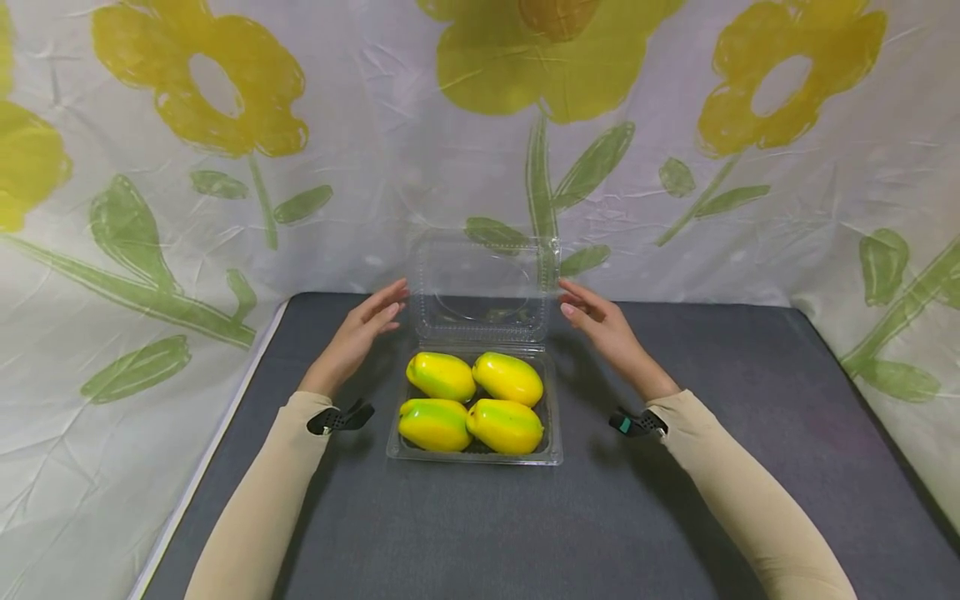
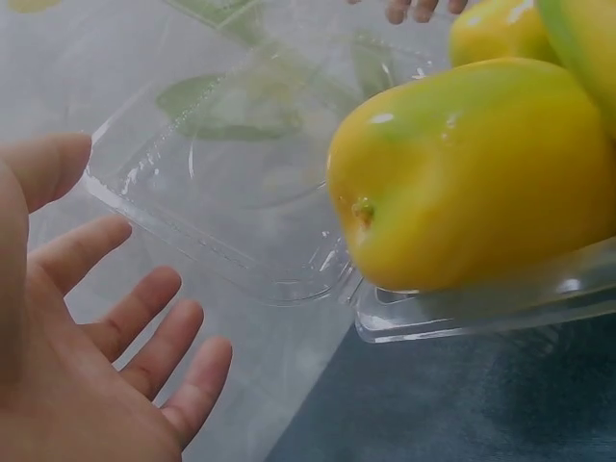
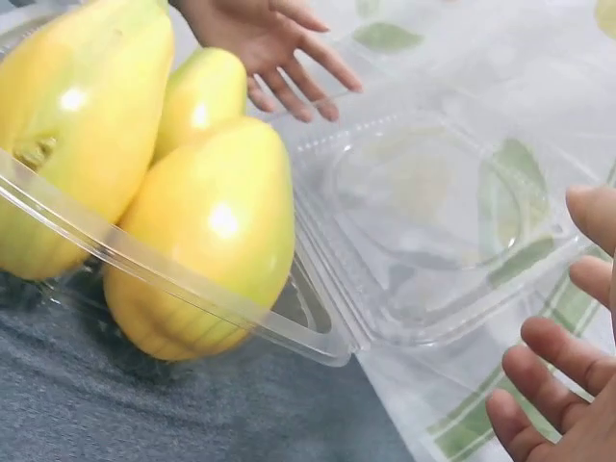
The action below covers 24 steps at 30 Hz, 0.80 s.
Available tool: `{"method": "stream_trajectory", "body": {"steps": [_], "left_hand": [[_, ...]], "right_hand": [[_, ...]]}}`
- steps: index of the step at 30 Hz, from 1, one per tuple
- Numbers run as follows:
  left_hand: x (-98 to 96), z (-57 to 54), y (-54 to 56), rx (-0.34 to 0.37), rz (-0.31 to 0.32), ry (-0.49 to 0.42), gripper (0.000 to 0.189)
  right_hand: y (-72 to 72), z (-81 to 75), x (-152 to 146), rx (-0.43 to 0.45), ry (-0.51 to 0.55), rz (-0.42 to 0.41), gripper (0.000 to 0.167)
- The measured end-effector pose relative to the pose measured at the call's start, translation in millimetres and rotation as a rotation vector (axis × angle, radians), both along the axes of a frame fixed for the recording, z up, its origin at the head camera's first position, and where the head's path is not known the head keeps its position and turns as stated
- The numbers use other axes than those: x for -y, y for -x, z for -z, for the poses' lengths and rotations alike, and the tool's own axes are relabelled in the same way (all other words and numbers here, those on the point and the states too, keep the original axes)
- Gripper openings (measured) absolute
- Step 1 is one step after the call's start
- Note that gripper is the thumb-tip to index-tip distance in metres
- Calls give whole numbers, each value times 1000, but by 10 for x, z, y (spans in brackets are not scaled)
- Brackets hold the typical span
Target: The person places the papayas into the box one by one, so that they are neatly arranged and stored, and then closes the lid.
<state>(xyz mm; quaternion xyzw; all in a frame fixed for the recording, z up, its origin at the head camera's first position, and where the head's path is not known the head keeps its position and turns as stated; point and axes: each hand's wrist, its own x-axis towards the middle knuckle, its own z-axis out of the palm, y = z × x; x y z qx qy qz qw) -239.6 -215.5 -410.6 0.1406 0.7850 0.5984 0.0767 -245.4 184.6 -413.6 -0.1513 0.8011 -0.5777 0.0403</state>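
A clear plastic clamshell box sits on the table with several yellow-green mango-like fruits in its base. Its see-through lid stands raised at the back, hinged to the base. On the lid's left side is my left hand, fingers spread and pointing toward the edge. My right hand mirrors it on the lid's right side, fingertips close to that edge. Both wrist views show the fingers extended beside the lid, the left and right hands gripping nothing.
A dark grey table lies under the box. Behind it hangs a white cloth printed with yellow flowers and green leaves, which also runs along both sides. Dark bands circle both wrists over beige sleeves.
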Motion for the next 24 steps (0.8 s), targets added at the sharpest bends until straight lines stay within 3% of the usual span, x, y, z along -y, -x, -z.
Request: {"method": "stream_trajectory", "body": {"steps": [9, 16, 24], "left_hand": [[24, 8, -134, -39, 16, -4, 53], [49, -6, -301, -53, 38, 11, 57], [56, 53, -539, -119, 57, 39, 60]], "right_hand": [[-165, -32, -24, 5, 9, -24, 54], [-319, 3, -48, -11, -21, -32, 56], [-524, 74, -65, -30, -24, -65, 57]]}}
